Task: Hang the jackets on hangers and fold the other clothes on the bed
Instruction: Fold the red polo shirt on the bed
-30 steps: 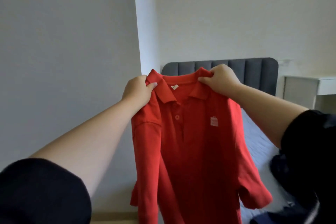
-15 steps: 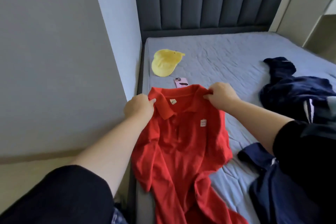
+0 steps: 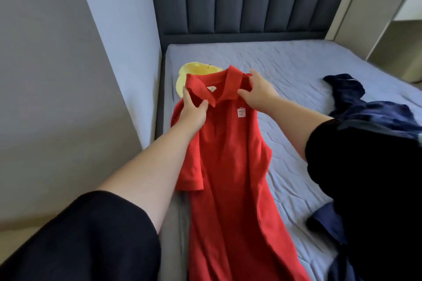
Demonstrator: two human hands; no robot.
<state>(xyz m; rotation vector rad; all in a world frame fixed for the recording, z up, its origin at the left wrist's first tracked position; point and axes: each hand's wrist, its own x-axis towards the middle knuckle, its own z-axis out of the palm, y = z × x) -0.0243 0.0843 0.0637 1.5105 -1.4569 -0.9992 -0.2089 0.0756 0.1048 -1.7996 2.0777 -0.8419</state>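
Note:
A red polo shirt (image 3: pixel 230 162) lies front-up along the left side of the grey-blue bed (image 3: pixel 296 70), collar toward the headboard, its hem hanging off the near edge. My left hand (image 3: pixel 194 112) grips the left shoulder beside the collar. On the right side of the collar rests my right hand (image 3: pixel 258 93), fingers pinching the fabric. The shirt's left sleeve is folded onto the mattress edge.
A yellow cap (image 3: pixel 194 73) sits partly under the collar. Dark navy clothes (image 3: pixel 365 102) lie crumpled at the right, and another navy garment (image 3: pixel 328 223) lies near my right sleeve. A wall (image 3: pixel 68 75) runs close along the bed's left side. The padded headboard (image 3: pixel 246 0) stands behind.
The shirt came down from hanging in the air onto the bed and slid toward the headboard, now covering the phone and part of the yellow cap. Both hands moved with it.

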